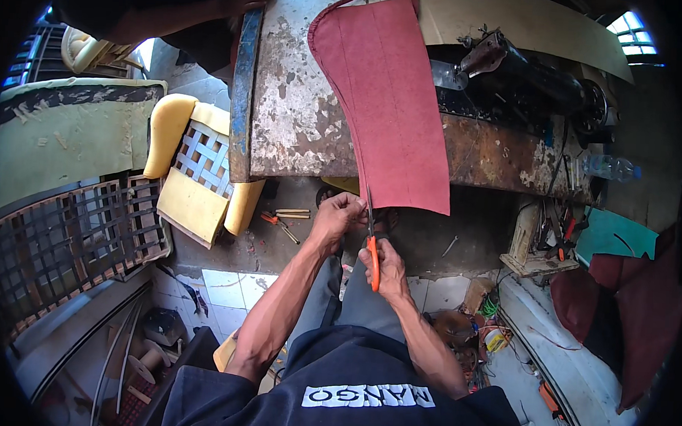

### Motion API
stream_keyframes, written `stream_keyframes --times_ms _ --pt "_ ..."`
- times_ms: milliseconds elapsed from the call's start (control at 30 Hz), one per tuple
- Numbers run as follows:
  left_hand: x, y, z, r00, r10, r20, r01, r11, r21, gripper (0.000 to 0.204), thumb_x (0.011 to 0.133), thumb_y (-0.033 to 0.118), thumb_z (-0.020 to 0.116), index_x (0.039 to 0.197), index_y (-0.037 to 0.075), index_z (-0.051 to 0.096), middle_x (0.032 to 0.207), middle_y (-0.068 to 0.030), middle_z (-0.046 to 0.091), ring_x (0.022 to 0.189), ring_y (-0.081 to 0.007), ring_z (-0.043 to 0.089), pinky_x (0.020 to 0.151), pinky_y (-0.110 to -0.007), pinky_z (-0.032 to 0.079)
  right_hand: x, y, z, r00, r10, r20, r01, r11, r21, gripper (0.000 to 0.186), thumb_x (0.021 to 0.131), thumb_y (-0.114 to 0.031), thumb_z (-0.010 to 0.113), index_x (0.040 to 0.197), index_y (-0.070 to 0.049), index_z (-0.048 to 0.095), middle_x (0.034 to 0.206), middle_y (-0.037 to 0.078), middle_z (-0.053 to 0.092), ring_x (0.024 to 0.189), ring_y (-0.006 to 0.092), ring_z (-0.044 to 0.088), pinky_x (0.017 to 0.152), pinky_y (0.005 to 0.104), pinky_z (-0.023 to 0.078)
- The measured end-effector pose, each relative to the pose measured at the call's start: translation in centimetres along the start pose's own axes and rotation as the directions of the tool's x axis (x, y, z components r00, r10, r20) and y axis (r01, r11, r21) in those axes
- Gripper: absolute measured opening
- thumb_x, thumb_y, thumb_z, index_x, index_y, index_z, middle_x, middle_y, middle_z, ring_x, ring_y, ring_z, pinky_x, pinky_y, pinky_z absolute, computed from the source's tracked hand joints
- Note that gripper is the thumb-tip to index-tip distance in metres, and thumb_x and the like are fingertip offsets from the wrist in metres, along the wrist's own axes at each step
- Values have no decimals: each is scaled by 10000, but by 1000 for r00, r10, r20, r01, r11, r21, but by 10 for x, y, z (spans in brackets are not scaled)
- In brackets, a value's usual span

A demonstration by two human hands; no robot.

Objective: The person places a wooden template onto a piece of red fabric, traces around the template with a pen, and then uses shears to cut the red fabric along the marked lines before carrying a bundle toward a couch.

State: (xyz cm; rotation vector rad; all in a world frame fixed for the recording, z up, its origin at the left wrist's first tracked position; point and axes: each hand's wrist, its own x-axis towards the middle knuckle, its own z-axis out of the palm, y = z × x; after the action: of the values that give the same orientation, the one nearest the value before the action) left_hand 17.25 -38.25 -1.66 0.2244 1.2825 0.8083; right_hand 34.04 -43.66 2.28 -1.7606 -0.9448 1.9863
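The left hand [339, 214] has its fingers pinched on the near left corner of the red cloth [399, 101], right next to where the blades meet it. The right hand [388, 270] is closed around the orange grips of the scissors [375, 262], which point away from the wearer, up along the cloth's left edge. From where I stand I can't tell how wide the blades are parted.

It looks like trimming along that edge, and I'd want the left fingers drawing the strip gently taut, just aside of the blades and never ahead of them. Long, even strokes should leave a cleaner line than little snips, and where the edge curves outward farther up, I'd turn the cloth rather than twist the wrist.

The cloth lies flat across the bench [288, 127], its near end hanging over the front. That overhang leaves room for the lower blade, though the loose end could sway, so the left hand has to steady it. To the right, the sewing machine [522, 76] stands close by; I'd watch that the cloth doesn't snag there when shifted. Farther left, past the bench, sits a yellow chair [193, 204].
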Motion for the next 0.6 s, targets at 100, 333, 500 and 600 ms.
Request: stream_keyframes --times_ms 100,333,500,600 --pt "-2 4 3 999 -45 -10 45 999 -12 136 978 215 651 920 93 634 816 -1 640 740 -109 622 716 -296 537 -6 4 -5 999 37 2 -37 998 -55 446 860 -416 789 956 -36 576 707 -11 584 597 67 564 515 231 442" --pt "-4 7 -5 987 121 -105 -114 991 68 214 962 216 685 822 68 621 715 20 576 625 -68 510 609 -250 457 -6 5 5 1000 11 17 -8 991 -133 517 842 -503 778 948 -36 584 687 -11 568 578 74 526 529 258 448" --pt "-10 5 -9 991 92 -100 -84 993 80 222 949 170 704 790 31 634 686 23 577 613 -72 495 570 -252 407 7 7 5 995 -84 50 92 978 -187 508 891 -474 736 1045 -24 559 734 5 573 576 73 542 504 236 473" --pt "-11 10 -13 996 85 -39 -78 986 150 206 951 171 700 817 26 641 699 21 582 620 -70 500 574 -251 413 8 15 0 994 -85 72 96 980 -174 476 901 -449 734 1048 -31 562 736 6 576 578 70 541 497 235 466"
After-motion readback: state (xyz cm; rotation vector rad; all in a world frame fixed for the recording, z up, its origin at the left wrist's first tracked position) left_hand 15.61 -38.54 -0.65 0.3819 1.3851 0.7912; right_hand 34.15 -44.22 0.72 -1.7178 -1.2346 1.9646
